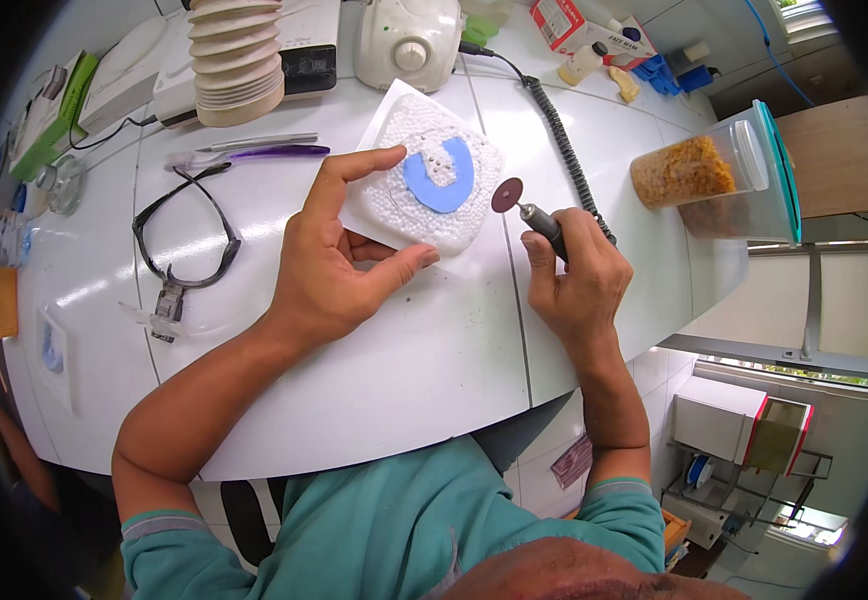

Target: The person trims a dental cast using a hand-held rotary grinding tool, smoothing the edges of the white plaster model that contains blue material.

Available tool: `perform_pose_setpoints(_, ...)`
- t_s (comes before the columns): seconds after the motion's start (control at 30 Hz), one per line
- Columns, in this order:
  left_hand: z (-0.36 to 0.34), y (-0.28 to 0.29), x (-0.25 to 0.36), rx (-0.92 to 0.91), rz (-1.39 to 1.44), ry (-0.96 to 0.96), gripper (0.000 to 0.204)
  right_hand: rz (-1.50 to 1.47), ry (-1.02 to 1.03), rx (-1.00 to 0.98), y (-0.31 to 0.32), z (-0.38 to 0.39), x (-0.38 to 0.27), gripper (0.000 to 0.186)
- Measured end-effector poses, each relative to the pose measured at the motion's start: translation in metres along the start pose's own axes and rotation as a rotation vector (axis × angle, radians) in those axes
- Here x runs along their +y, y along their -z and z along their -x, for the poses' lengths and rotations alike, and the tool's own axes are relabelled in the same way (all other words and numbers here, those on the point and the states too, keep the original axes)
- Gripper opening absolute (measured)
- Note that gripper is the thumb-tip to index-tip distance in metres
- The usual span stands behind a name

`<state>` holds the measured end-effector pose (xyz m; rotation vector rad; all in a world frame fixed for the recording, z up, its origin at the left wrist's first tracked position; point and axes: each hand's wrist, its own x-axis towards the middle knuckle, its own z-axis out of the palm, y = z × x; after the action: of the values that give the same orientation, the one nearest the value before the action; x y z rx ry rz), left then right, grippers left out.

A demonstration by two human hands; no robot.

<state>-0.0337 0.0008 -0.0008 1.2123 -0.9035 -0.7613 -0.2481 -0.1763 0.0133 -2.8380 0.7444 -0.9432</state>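
Note:
A white block or tray with a pebbled, beady top point(486, 160) rests on the table, a blue U-shaped piece point(459, 188) on it. My left hand point(329, 250) holds its left and near side, index fingertip by the blue piece and thumb at the near edge; the other fingers are partly hidden. My right hand point(586, 275) grips a dark rotary handpiece point(542, 228) like a pen. The brown cutting disc point(507, 195) at its tip stands just right of the white block, apart from the blue piece. I cannot tell whether the disc is spinning.
A coiled black cord point(559, 130) runs from the white control unit point(409, 45) toward my right hand. Left lie black-framed glasses point(229, 255) and a purple toothbrush point(279, 152). A ribbed hose point(237, 55) stands behind. Right is a tub of orange granules point(689, 170).

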Motion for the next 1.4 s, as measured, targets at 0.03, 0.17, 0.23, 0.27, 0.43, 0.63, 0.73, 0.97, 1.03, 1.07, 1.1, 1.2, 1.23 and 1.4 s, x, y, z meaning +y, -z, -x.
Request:
perform_pose_setpoints(0.03, 0.0003, 0.0001, -0.0011, 0.002, -0.012, -0.019, 0.083, 0.008, 0.016, -0.003, -0.0007, 0.0, 0.0003, 0.037)
perform_pose_setpoints(0.17, 0.0003, 0.0001, -0.001, -0.009, 0.0, 0.016, 0.08, 0.007, 0.04, -0.002, -0.0032, 0.0003, 0.0013, 0.037)
perform_pose_setpoints(0.23, 0.0008, 0.0006, -0.0018, -0.014, -0.001, 0.003, 0.08, 0.018, 0.034, -0.021, -0.0029, -0.0006, -0.0007, 0.038)
perform_pose_setpoints(0.27, 0.0006, 0.0005, -0.0016, -0.014, 0.0, 0.003, 0.08, 0.019, 0.034, -0.022, -0.0028, -0.0005, -0.0006, 0.038)
perform_pose_setpoints(0.43, 0.0007, 0.0002, -0.0019, -0.014, -0.01, -0.007, 0.08, 0.036, 0.042, -0.028, -0.0042, -0.0011, -0.0004, 0.039)
perform_pose_setpoints(0.63, 0.0008, -0.0002, -0.0006, -0.006, -0.028, 0.007, 0.081, 0.046, 0.048, -0.031, -0.0045, -0.0016, -0.0011, 0.039)
perform_pose_setpoints(0.73, 0.0006, -0.0008, 0.0012, -0.011, -0.042, 0.003, 0.081, 0.051, 0.037, -0.037, -0.0037, -0.0016, -0.0021, 0.038)
perform_pose_setpoints(0.97, 0.0012, 0.0004, 0.0005, -0.014, -0.018, 0.025, 0.081, 0.065, 0.036, -0.046, -0.0048, -0.0013, -0.0024, 0.039)
perform_pose_setpoints(1.03, 0.0012, 0.0, 0.0005, -0.01, -0.018, 0.019, 0.081, 0.074, 0.043, -0.047, -0.0045, -0.0017, -0.0022, 0.038)
perform_pose_setpoints(1.07, 0.0013, 0.0, 0.0004, -0.01, -0.018, 0.019, 0.081, 0.074, 0.043, -0.048, -0.0044, -0.0017, -0.0025, 0.038)
perform_pose_setpoints(1.1, 0.0014, 0.0001, 0.0002, -0.009, -0.025, 0.015, 0.081, 0.075, 0.039, -0.05, -0.0044, -0.0017, -0.0029, 0.038)
perform_pose_setpoints(1.2, 0.0012, 0.0, 0.0002, -0.009, -0.039, 0.006, 0.081, 0.076, 0.031, -0.051, -0.0048, -0.0013, -0.003, 0.038)
perform_pose_setpoints(1.23, 0.001, -0.0001, 0.0003, -0.01, -0.046, 0.002, 0.081, 0.076, 0.027, -0.051, -0.0049, -0.0011, -0.0029, 0.038)
perform_pose_setpoints(1.4, 0.0018, 0.0003, 0.0002, -0.008, -0.042, 0.014, 0.08, 0.084, 0.029, -0.052, -0.005, -0.0012, -0.0039, 0.039)
